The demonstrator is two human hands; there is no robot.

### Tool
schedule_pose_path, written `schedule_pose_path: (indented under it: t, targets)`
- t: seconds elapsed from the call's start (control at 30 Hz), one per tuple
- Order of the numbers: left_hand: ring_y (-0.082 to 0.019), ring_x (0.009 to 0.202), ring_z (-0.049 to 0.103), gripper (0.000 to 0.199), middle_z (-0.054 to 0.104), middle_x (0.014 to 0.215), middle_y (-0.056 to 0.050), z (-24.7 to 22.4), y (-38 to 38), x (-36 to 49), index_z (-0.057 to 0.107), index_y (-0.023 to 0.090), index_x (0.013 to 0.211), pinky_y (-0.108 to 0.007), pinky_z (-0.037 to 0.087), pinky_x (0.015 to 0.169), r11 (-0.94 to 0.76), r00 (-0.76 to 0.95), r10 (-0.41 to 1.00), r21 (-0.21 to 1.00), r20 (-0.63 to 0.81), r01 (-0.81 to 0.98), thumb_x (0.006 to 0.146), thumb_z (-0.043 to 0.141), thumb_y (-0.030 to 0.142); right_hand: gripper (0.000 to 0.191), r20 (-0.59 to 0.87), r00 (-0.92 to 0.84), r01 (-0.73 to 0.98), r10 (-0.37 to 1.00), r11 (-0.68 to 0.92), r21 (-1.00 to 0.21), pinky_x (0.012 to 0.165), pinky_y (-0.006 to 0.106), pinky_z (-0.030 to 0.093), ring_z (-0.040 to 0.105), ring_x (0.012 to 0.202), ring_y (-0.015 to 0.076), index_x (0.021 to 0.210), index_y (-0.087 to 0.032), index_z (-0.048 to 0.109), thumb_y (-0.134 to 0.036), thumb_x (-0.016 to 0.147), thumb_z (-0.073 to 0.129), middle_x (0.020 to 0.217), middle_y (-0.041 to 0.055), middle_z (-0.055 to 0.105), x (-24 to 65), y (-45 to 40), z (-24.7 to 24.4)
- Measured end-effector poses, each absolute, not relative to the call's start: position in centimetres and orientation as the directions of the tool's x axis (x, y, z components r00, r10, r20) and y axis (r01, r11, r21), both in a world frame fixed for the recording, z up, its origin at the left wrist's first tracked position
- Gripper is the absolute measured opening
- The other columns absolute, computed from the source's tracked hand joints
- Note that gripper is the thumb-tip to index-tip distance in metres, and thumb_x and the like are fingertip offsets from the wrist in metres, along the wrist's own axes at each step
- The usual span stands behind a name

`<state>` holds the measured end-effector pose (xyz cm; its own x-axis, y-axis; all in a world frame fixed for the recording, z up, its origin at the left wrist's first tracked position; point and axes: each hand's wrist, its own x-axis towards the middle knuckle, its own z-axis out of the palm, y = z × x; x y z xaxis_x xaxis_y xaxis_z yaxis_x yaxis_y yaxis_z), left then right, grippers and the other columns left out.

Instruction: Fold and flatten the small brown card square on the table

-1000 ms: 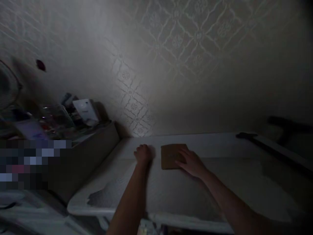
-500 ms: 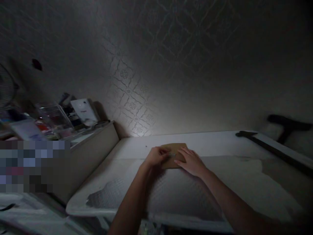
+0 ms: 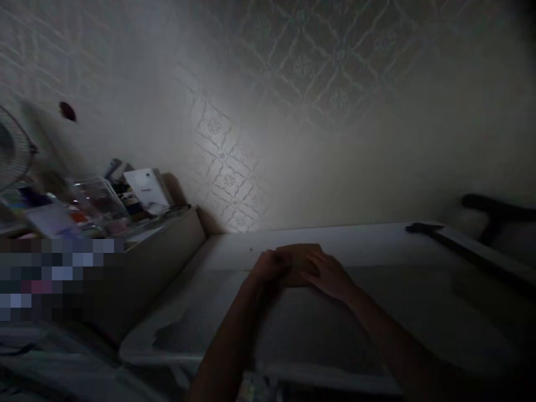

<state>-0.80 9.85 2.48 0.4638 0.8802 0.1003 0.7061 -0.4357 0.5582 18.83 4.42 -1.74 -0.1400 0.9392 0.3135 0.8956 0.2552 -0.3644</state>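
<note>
A small brown paper or card piece (image 3: 298,262) lies flat on the white desk. My left hand (image 3: 270,266) rests at its left side, with thumb and fingers drawn together in a pinch. What those fingers hold, if anything, is too dark to make out. On the right side of the brown piece lies my right hand (image 3: 330,273), fingers spread and pressing on its surface. Marks near the middle of the piece cannot be read in this dim light.
A raised cabinet on the left carries a white box (image 3: 148,188), a clear plastic case (image 3: 100,201) and clutter. A fan (image 3: 12,146) stands at far left. Along the right runs a dark long-handled object (image 3: 469,254). The patterned wall (image 3: 335,167) rises behind the desk (image 3: 364,245).
The desk and hands look darker while the wall looks brighter. Pale marks visible on the brown piece before are now lost in shade. Both hands stay in nearly the same place.
</note>
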Motion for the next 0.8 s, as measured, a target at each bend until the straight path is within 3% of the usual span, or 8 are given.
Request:
schedule_pose_path:
  t: [0.13,0.23,0.3,0.43,0.53,0.8]
  targets:
    - [-0.013,0.066,0.058,0.018,0.066,0.070,-0.001,2.3,10.2,-0.9,0.069,0.013,0.076,-0.021,0.042,0.060,-0.390,0.421,0.899,0.667,0.124,0.635,0.073,0.058,0.027,0.058,0.315,-0.143,0.896,0.938,0.258,-0.360,0.106,0.042,0.027,0.037,0.128,0.0264,0.127,-0.016,0.052,-0.053,0.083,0.047,0.138,0.0129,0.044,18.9,4.4,-1.8]
    - [-0.014,0.074,0.062,0.014,0.070,0.080,-0.004,2.5,10.6,-1.2,0.068,0.014,0.081,-0.022,0.046,0.068,-0.318,0.287,0.943,0.713,0.168,0.625,0.075,0.059,0.023,0.059,0.294,-0.141,0.897,0.945,0.247,-0.366,0.107,0.041,0.026,0.037,0.129,0.0264,0.128,-0.016,0.051,-0.054,0.083,0.047,0.139,0.0129,0.043,18.8,4.3,-1.5]
    - [-0.015,0.079,0.064,0.013,0.071,0.086,-0.006,2.8,10.8,-1.7,0.068,0.015,0.084,-0.023,0.046,0.072,-0.246,0.158,0.969,0.672,0.191,0.699,0.076,0.059,0.021,0.059,0.285,-0.133,0.896,0.949,0.238,-0.375,0.107,0.042,0.025,0.036,0.129,0.0265,0.128,-0.015,0.051,-0.053,0.083,0.047,0.139,0.0133,0.042,18.8,4.1,-1.3]
    - [-0.020,0.092,0.063,0.020,0.070,0.101,-0.007,3.0,11.0,-3.2,0.068,0.020,0.096,-0.028,0.045,0.078,-0.030,-0.088,0.969,0.467,0.230,0.884,0.081,0.055,0.024,0.058,0.272,-0.122,0.897,0.954,0.224,-0.381,0.107,0.042,0.026,0.036,0.129,0.0264,0.128,-0.015,0.051,-0.051,0.083,0.048,0.140,0.0135,0.041,18.7,4.0,-1.0]
    - [-0.025,0.100,0.061,0.026,0.069,0.104,-0.009,2.9,11.0,-4.1,0.067,0.021,0.103,-0.033,0.043,0.081,0.120,-0.214,0.947,0.352,0.241,0.928,0.084,0.048,0.024,0.059,0.266,-0.131,0.899,0.955,0.228,-0.374,0.107,0.041,0.025,0.035,0.130,0.0261,0.128,-0.014,0.051,-0.052,0.084,0.047,0.140,0.0140,0.041,18.7,4.0,-1.0]
    - [-0.027,0.104,0.059,0.031,0.067,0.107,-0.011,2.5,11.2,-5.0,0.067,0.023,0.108,-0.035,0.043,0.080,0.200,-0.268,0.942,0.302,0.203,0.932,0.085,0.046,0.025,0.058,0.277,-0.132,0.895,0.952,0.234,-0.380,0.107,0.042,0.026,0.037,0.129,0.0259,0.128,-0.014,0.051,-0.052,0.084,0.048,0.140,0.0132,0.042,18.8,4.1,-1.1]
